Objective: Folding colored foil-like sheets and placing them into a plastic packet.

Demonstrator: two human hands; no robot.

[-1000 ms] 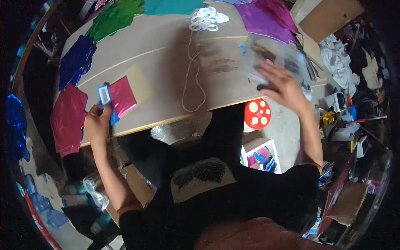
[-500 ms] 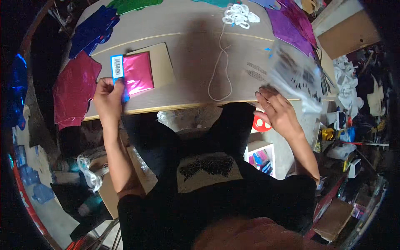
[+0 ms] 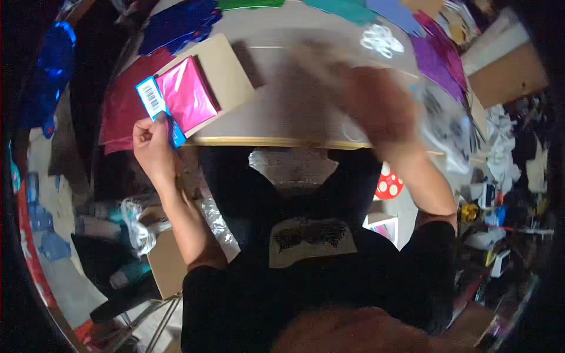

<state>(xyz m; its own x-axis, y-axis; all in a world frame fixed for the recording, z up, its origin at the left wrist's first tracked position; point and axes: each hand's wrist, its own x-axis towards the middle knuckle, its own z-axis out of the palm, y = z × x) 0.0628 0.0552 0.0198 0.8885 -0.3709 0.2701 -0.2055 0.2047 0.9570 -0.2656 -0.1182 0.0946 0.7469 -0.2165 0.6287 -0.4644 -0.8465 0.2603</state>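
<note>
My left hand (image 3: 154, 150), thumb and fingers closed, pinches the lower end of a blue header strip (image 3: 176, 134) with a white barcode label (image 3: 152, 97). Attached along the strip is a shiny pink foil packet (image 3: 185, 94). Behind the packet lies a beige card (image 3: 231, 73), tilted at the table's left front. Over the right middle of the table, my right hand (image 3: 376, 106) is smeared by motion. Its fingers do not show clearly, nor whether they hold anything. A bundle of white cord (image 3: 381, 41) lies beyond it.
Dark pink (image 3: 126, 109), blue (image 3: 182, 26), green (image 3: 250, 3), teal (image 3: 341, 8) and purple (image 3: 435, 62) shiny pieces line the table's edge. At the right lies a blurred clear plastic bag (image 3: 444, 126). A cardboard box (image 3: 509, 73) stands beyond the table's right side.
My right hand has swung from the front edge up over the table. The packet and beige card in front of my left hand have tilted. The whole view has shifted.
</note>
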